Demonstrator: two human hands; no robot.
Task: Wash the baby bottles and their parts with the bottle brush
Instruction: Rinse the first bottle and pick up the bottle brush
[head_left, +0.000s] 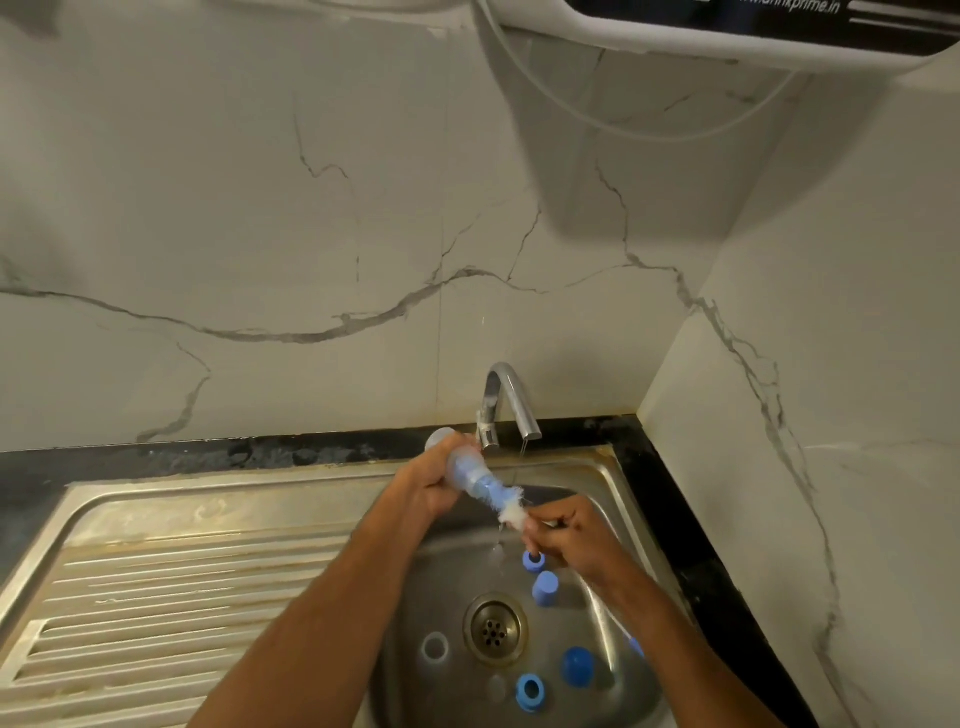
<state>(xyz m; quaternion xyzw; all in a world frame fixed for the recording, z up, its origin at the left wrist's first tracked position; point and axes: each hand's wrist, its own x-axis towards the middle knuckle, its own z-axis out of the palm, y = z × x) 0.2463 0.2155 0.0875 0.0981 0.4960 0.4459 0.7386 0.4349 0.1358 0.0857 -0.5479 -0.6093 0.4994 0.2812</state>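
We hold the baby bottle (465, 470) tilted over the sink basin (582, 525), with its mouth pointing down toward the right and its base up toward the back ledge, probably so the dirty water can run out into the basin and not stay inside. The bottle brush (506, 506) goes into the mouth from below; its blue and white bristles show through the clear wall and a white tuft sticks out at the opening. Our left hand (426, 491) wraps around the lower half of the bottle, fingers curled on it, forearm coming up from the bottom of the view. Our right hand (563, 530) pinches the brush handle just beside the bottle mouth, fingers closed around it (the handle itself is mostly hidden by the fingers). The tap (506, 402) stands just behind the bottle and a thin stream falls from its spout. The other parts wait on the basin floor around the drain (493, 629): a blue ring (532, 561), a blue cap (545, 587), a second blue cap (576, 666), a second blue ring (529, 691) and a pale ring (434, 648). We judge they are not yet washed.
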